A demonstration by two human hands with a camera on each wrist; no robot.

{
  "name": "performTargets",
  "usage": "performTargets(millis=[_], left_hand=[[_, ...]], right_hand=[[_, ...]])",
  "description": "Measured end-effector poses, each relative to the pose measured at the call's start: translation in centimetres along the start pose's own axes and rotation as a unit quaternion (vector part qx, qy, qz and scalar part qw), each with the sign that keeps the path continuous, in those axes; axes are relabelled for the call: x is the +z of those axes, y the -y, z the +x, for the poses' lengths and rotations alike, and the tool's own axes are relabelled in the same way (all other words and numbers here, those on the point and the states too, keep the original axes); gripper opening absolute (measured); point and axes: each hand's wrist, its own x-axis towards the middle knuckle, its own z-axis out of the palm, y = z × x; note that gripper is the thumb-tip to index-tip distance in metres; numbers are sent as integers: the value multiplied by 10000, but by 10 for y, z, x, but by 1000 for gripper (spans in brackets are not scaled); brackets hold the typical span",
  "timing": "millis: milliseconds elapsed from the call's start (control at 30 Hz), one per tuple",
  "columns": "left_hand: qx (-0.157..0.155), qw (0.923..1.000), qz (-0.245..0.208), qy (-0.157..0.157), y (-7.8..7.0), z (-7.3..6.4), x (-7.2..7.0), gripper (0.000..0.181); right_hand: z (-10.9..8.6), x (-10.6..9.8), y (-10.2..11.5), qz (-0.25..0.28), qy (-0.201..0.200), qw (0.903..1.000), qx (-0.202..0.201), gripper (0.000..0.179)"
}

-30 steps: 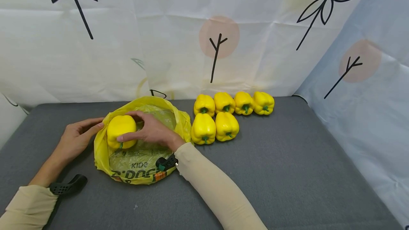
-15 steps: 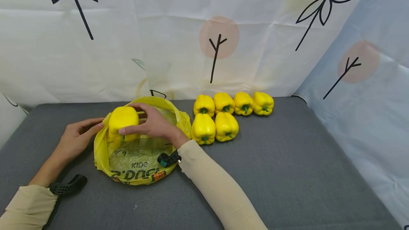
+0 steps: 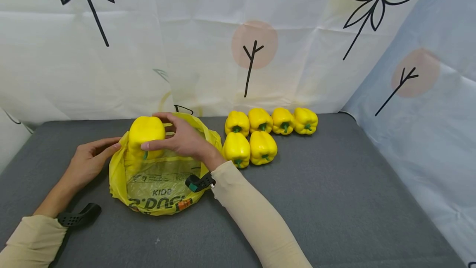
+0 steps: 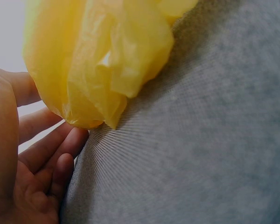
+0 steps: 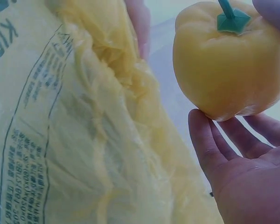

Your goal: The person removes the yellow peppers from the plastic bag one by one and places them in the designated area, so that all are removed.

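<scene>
A yellow bell pepper (image 3: 146, 130) with a green stem is held in my right hand (image 3: 187, 137), thumb on one side and fingers on the other. It is over the far left part of a yellow plastic bag (image 3: 160, 193), whose mouth is spread open. In the right wrist view the pepper (image 5: 228, 65) shows apart from the bag's crumpled wall (image 5: 126, 84). At the bag's left rim, my left hand (image 3: 91, 158) pinches the plastic. The left wrist view has the bag's folds (image 4: 98, 65) against the fingers (image 4: 42, 144), the outer ones loosely curled.
To the right of the bag, several yellow bell peppers (image 3: 263, 146) sit in two rows. The grey cloth-covered table (image 3: 334, 202) reaches back to a white patterned curtain (image 3: 197, 65). A black band (image 3: 79, 216) is on the left wrist, another (image 3: 200, 182) on the right.
My right hand has raised the bell pepper from inside the bag's mouth, moving it up and slightly right. The left hand stays at the rim. The other peppers keep their places.
</scene>
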Motion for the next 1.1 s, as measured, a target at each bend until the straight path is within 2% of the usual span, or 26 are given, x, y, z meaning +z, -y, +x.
performTargets(millis=[200, 533, 767, 1100], left_hand=[[-35, 10000, 48, -8, -1, 0, 0, 48], [-129, 9999, 84, 63, 0, 1, 1, 51], [-177, 9998, 112, -1, -1, 0, -1, 51], [-104, 9999, 103, -7, 1, -1, -1, 49]], right_hand=[[-4, -1, 7, -31, 1, 9999, -99, 78], [-14, -3, 27, -117, 74, 9988, -469, 78], [-23, -6, 39, -320, 193, 9968, -700, 80], [-40, -17, 50, -640, 230, 9950, -738, 85]])
